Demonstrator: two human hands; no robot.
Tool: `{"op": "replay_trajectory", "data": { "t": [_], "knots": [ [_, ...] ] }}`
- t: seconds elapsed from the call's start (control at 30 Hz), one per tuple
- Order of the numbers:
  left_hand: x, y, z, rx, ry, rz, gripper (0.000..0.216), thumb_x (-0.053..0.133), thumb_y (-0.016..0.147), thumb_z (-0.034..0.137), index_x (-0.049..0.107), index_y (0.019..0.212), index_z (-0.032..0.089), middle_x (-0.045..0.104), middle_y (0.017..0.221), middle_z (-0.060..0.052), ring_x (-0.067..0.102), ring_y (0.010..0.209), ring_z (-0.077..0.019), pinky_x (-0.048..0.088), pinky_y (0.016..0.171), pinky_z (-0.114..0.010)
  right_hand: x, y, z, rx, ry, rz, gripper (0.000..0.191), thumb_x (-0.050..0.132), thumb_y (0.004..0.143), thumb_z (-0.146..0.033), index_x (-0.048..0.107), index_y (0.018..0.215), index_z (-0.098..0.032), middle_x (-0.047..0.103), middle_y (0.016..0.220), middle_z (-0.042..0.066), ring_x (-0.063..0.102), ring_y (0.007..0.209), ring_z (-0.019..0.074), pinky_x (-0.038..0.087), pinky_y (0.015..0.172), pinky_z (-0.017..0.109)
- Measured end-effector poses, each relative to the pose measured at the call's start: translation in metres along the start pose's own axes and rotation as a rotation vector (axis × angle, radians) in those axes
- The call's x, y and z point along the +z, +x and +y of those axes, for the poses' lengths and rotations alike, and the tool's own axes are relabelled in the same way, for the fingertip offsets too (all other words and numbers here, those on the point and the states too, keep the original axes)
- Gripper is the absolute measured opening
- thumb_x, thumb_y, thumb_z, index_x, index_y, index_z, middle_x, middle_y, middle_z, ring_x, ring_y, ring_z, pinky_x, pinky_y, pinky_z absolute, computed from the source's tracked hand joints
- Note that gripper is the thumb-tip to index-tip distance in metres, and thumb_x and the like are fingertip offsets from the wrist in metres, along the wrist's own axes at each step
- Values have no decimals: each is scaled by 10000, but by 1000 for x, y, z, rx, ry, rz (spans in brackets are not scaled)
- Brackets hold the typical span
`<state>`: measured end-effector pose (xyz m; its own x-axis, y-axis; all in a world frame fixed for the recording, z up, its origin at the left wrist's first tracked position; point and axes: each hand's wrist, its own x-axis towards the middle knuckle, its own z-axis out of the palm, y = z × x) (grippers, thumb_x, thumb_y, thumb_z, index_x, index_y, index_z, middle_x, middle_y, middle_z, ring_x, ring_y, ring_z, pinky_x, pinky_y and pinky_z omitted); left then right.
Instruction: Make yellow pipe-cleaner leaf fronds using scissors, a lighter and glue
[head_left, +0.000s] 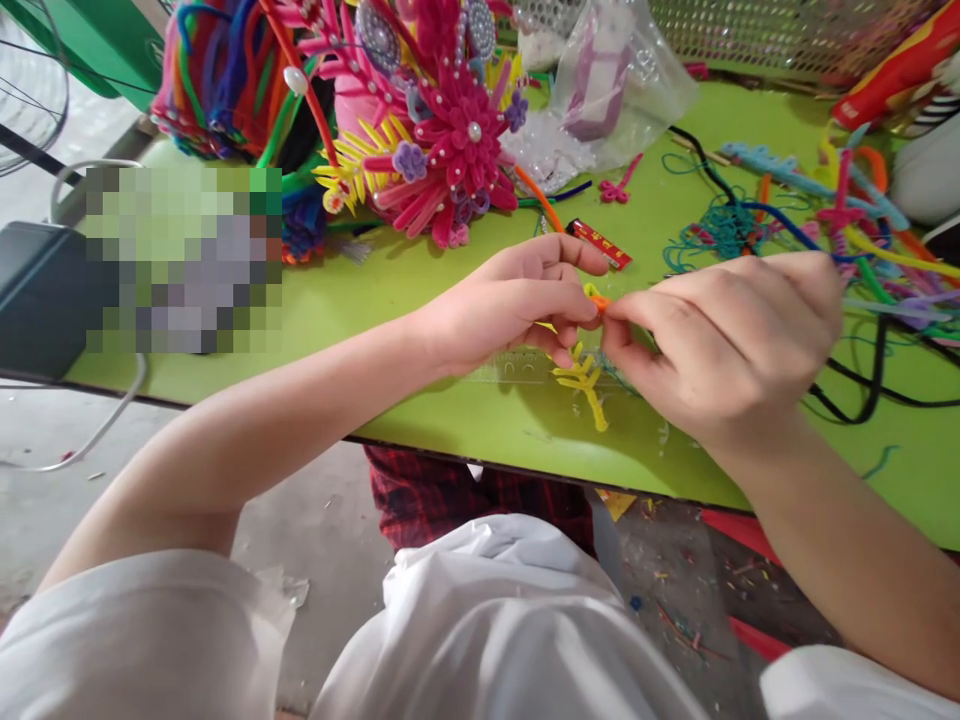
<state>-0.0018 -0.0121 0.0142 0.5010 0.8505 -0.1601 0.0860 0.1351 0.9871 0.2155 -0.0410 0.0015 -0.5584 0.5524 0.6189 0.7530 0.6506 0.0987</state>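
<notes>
Over the middle of the green table, my left hand point(517, 300) and my right hand point(727, 340) meet fingertip to fingertip. Between them shows a small orange piece of pipe cleaner point(599, 303), pinched from both sides. A yellow branched pipe cleaner point(581, 382) hangs just below my left fingers, its short side twigs spreading from one stem. A yellow-green bit shows beside the orange one; whether they join is hidden by the fingers. Under the hands lies a clear ruler point(510, 368), partly covered.
A pink and yellow pipe-cleaner flower arrangement point(465, 130) stands at the back, beside a colourful pipe-cleaner bundle point(225, 80). A plastic bag point(626, 80) sits behind. Tangled teal thread point(724, 232) and loose pipe cleaners lie right. The green table point(360, 380) has its front edge near my lap.
</notes>
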Motion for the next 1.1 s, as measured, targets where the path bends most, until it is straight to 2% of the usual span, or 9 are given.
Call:
{"op": "replay_trajectory", "data": {
  "t": [0.1, 0.17, 0.23, 0.33, 0.43, 0.63, 0.83, 0.97, 1.1],
  "knots": [
    [-18, 5, 0, 133, 314, 42, 278, 618, 918, 209, 640, 1194, 187, 699, 929, -13, 695, 804, -133, 574, 747, -273, -3, 7, -2, -6, 9, 94, 68, 638, 948, -227, 690, 929, -268, 748, 854, 52, 693, 786, 257, 457, 766, 456],
    [-33, 10, -3, 239, 629, 61, 257, 661, 911, 281, 706, 1139, 172, 721, 1070, -49, 678, 888, -151, 544, 832, -285, -5, 11, -5, 116, 126, 147, 56, 674, 924, -211, 684, 911, -264, 738, 831, 50, 684, 764, 238, 477, 713, 423],
    [-46, 14, -7, 211, 885, -25, 340, 683, 904, 344, 742, 1195, 178, 709, 1137, -73, 668, 941, -180, 520, 911, -313, -5, 12, -8, 307, 311, 185, 74, 713, 903, -214, 682, 862, -267, 714, 792, 35, 651, 722, 205, 479, 668, 391],
    [-53, 18, -14, 211, 1043, -92, 394, 641, 928, 353, 750, 1269, 191, 664, 1218, -106, 658, 990, -199, 494, 974, -335, -1, 7, -11, 517, 578, 224, 88, 767, 866, -234, 698, 821, -266, 701, 770, 15, 617, 677, 179, 477, 628, 370],
    [-52, 22, -15, 242, 1058, -75, 334, 649, 904, 316, 771, 1177, 168, 670, 1183, -106, 653, 946, -186, 492, 921, -317, 3, -1, -12, 600, 732, 181, 67, 778, 858, -237, 725, 873, -276, 717, 807, -5, 641, 685, 175, 501, 617, 357],
    [-49, 12, -9, 35, 622, 44, 141, 763, 839, 316, 746, 849, 177, 716, 765, -20, 583, 638, -109, 455, 653, -265, -14, 7, -19, 533, 619, 26, 84, 766, 867, -207, 701, 864, -260, 707, 868, 4, 682, 804, 200, 558, 777, 408],
    [-43, -31, -20, -141, 109, 334, 170, 800, 858, 329, 754, 842, 166, 667, 644, -7, 566, 512, -78, 462, 477, -203, 4, 30, -31, 358, 548, -115, 60, 727, 901, -238, 683, 860, -243, 664, 1023, 61, 653, 1063, 287, 504, 1019, 541],
    [-42, -41, -24, -207, -65, 311, 174, 796, 884, 299, 753, 841, 136, 692, 656, -17, 612, 522, -58, 523, 508, -148, 31, 38, -40, 324, 625, -180, 64, 670, 939, -259, 663, 876, -248, 662, 1072, 66, 639, 1102, 286, 483, 1048, 552],
    [-43, -40, -25, -242, -161, 223, 166, 763, 921, 286, 761, 852, 136, 733, 698, -34, 674, 577, -67, 563, 550, -135, 38, 38, -45, 373, 680, -176, 50, 657, 936, -247, 653, 886, -250, 661, 1120, 67, 617, 1172, 286, 467, 1076, 539]
  ]
}}
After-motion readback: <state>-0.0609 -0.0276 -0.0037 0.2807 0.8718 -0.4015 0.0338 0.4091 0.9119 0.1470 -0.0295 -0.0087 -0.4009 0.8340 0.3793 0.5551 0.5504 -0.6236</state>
